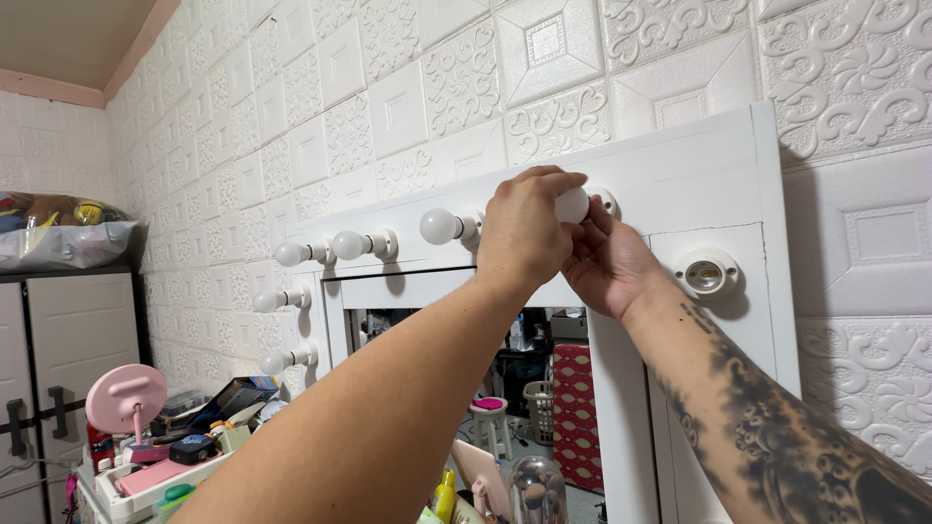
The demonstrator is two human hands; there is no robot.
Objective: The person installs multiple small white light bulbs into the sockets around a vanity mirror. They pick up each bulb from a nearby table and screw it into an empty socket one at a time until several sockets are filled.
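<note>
Reaching up to the white mirror frame [680,180], the left hand [525,233] curls its fingers over a round bulb [573,205] in the top row. The right hand [610,264] cups the bulb from below, fingertips pinching beside its socket [606,200]. An empty socket [706,274] sits just to the right; more bulbs [439,226] line the frame leftward.

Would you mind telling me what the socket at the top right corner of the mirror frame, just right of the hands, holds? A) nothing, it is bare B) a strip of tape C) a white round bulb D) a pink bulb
A: the socket shows an open, bare centre with no bulb, while both the left hand and right hand are on the white bulb beside it.
</note>
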